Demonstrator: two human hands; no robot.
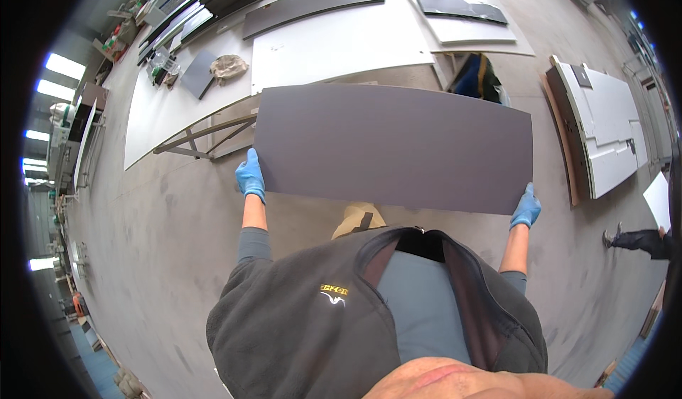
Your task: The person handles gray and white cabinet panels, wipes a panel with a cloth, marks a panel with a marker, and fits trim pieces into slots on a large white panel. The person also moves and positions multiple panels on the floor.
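A wide, flat dark grey panel (394, 150) spans the space in front of my body, held up off the floor. My left hand (250, 176), in a blue glove, grips its left edge near the lower corner, thumb on top. At the opposite end my right hand (526, 208), gloved the same way, is closed on the lower right corner. The fingers under the board are hidden on both sides. Beyond the panel's far edge lies a white-topped worktable (334, 47), partly covered by it.
On the table are another long grey panel (312, 8), a small grey board (198, 74) and a crumpled beige cloth (229, 66). A metal trestle (206, 137) supports the table. White panels (604, 122) are stacked at the right. Another person's leg (639, 240) shows at the far right.
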